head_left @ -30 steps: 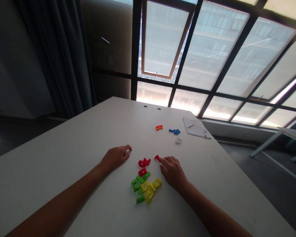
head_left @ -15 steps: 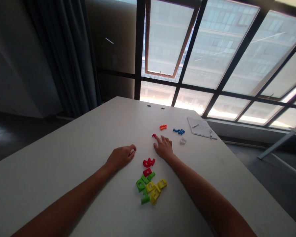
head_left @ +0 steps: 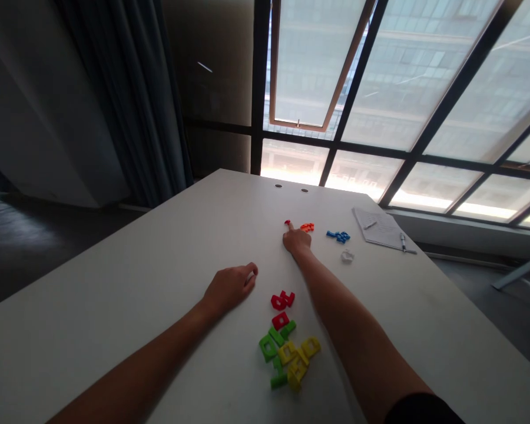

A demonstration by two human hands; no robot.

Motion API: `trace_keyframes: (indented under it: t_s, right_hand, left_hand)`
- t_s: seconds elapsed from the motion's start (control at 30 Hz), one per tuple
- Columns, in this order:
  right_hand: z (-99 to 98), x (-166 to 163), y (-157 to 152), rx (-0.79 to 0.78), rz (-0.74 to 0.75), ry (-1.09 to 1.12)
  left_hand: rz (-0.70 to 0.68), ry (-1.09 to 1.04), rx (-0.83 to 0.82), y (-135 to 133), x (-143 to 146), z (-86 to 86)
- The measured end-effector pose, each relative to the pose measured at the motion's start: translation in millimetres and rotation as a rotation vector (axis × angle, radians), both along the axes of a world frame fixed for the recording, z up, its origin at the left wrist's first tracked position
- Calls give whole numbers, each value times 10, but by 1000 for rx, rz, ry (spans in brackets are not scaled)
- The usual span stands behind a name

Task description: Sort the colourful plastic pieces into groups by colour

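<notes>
Office or meeting room, by the look of it — big white desk (head_left: 181,253), two dark round inserts (head_left: 278,186) near its far edge. Paper sheets (head_left: 380,232) with handwriting, pens (head_left: 403,240) on them. Wall of dark-framed windows (head_left: 380,88), one sash (head_left: 320,65) ajar, large building (head_left: 428,59) outside. Long dark curtain (head_left: 128,88), grey floor (head_left: 9,247) — pale furniture leg (head_left: 519,272) far right.

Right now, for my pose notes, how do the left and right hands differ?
The left hand is nearer the camera, the right hand farther. The left is loosely curled; the right extends one finger. A red piece sits at the right's fingertip, none at the left's. Both are bare.
</notes>
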State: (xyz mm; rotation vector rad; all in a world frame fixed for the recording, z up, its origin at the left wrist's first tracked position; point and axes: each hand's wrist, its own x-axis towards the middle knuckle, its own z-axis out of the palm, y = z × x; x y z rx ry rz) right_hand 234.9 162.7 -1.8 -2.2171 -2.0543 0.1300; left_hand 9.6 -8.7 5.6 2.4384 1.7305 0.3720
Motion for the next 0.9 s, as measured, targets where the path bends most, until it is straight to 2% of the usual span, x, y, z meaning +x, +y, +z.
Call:
trace_keyframes:
  t_s: [0.13, 0.3, 0.53, 0.6, 0.67, 0.77, 0.83, 0.9]
  right_hand:
    - [4, -14, 37, 1, 4, -4]
    - [19, 32, -113, 70, 28, 72]
    - [6, 187, -568, 87, 347, 226]
    - [-54, 261, -771, 74, 443, 407]
    - [-114, 349, -1010, 39, 532, 688]
    - [-149, 493, -1404, -50, 593, 1023]
    - [-128, 588, -1648, -46, 561, 1130]
    - [-91, 665, -1845, 21, 537, 1148]
  left_hand:
    - [-17, 0, -3, 4, -5, 17]
    - [-18, -9, -28, 9, -25, 34]
    - [-26, -28, -18, 9, -36, 32]
    - [-23, -31, -14, 12, -36, 33]
    - [-19, -34, -14, 10, -35, 35]
    - [-10, -40, -13, 0, -33, 35]
    - [-10, -41, -8, -8, -32, 31]
    - [-11, -39, -1, -12, -34, 25]
